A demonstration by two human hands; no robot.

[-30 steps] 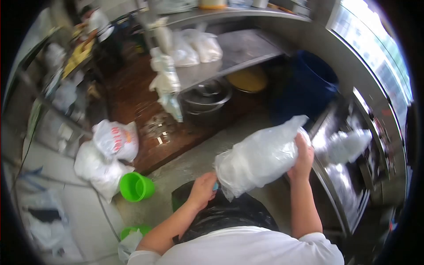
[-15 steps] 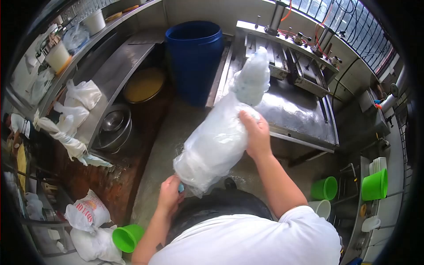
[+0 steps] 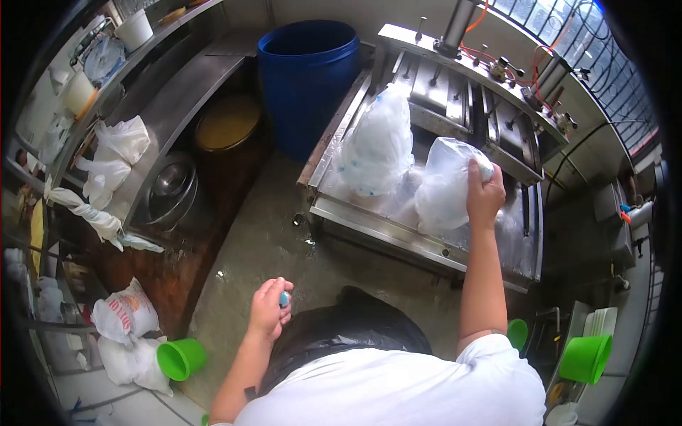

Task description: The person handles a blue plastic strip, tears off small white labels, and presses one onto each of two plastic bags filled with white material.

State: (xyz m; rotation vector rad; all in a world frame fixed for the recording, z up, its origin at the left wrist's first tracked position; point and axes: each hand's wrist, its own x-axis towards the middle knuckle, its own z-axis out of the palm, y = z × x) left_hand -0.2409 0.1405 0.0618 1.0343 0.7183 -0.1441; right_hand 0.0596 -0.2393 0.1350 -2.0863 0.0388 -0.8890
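My right hand (image 3: 485, 190) grips a cloudy clear plastic bag (image 3: 446, 186) by its right side, low over the front right of the steel table (image 3: 376, 226). Left of it, a second plastic bag (image 3: 376, 145) with small blue spots stands on the same steel surface; its contents are not clear. In front of my body, well away from the bags, my left hand (image 3: 270, 307) is closed. A small blue thing (image 3: 284, 299) sticks out of its fist, the rest covered by the fingers.
Behind the table rises a press with cylinders (image 3: 451, 32) and orange hoses. A tall blue drum (image 3: 305, 92) stands at its left. Steel shelving (image 3: 181, 106) with white bags runs along the left. Filled sacks (image 3: 135, 316) and a green bucket (image 3: 181, 358) stand lower left; another green bucket (image 3: 586, 358) is at right.
My right hand has carried the plastic bag from in front of my body forward and right to the table. My left hand, still closed round the blue thing, is now apart from the bag.
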